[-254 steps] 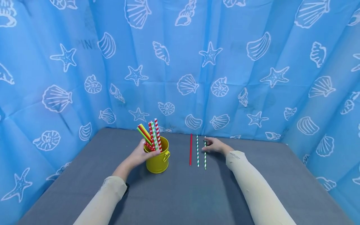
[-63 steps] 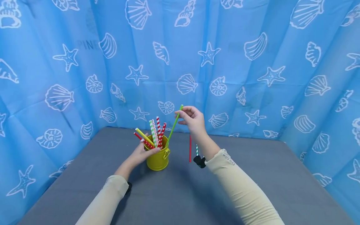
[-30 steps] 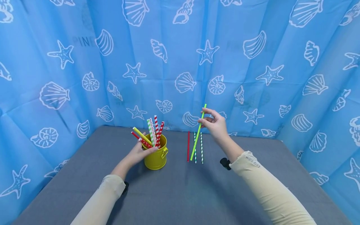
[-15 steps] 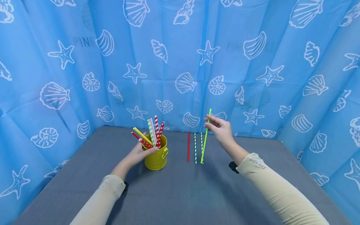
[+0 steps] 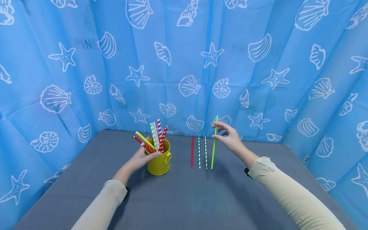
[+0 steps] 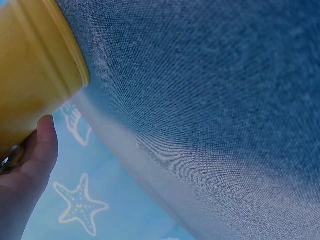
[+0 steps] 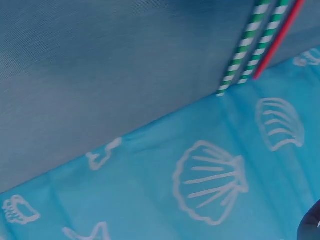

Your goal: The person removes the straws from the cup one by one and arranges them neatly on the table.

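Note:
My right hand point(image 5: 228, 137) pinches a bright green straw point(image 5: 214, 150) between thumb and fingers near its top. The straw slants slightly, its lower end close to the table, right of the row. That row holds a red straw point(image 5: 192, 151) and two green-and-white striped straws, the left one point(image 5: 199, 152) and the right one point(image 5: 205, 153). My left hand point(image 5: 139, 159) grips the rim of a small yellow bucket point(image 5: 158, 166). Several straws lean in it: yellow point(image 5: 144, 140), red, red-and-white and green-striped. The left wrist view shows the bucket point(image 6: 30, 75) with fingers against it.
Grey cloth covers the table point(image 5: 184, 198). Behind and along the sides hangs a blue curtain point(image 5: 184, 41) with white shells and starfish. The bucket's handle point(image 5: 168, 157) hangs on its right side.
My right hand has drawn the green straw out of the bucket, carried it right past the row and lowered it, turning it more upright. The left hand stays at the bucket.

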`<action>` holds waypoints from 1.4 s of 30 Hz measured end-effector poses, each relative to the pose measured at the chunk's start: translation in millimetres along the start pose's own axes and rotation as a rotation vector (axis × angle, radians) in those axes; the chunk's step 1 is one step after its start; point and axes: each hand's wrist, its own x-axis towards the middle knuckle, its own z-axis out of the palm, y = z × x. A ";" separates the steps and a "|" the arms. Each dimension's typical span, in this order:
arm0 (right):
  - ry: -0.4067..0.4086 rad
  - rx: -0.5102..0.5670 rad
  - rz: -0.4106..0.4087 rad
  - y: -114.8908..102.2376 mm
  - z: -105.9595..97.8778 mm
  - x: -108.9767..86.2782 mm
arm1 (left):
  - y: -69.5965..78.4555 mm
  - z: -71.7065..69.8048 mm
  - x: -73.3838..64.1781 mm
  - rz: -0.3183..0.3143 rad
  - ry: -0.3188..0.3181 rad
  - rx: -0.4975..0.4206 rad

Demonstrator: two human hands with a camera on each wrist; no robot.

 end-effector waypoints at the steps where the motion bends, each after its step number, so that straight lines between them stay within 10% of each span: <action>1: -0.008 -0.004 0.004 3.2 -1.4 0.0 | 0.1 -0.4 -0.2 0.000 0.001 0.002; 42: -0.392 -0.141 0.301 131.5 18.3 28.9 | 2.4 -0.7 -6.0 0.009 -0.006 -0.007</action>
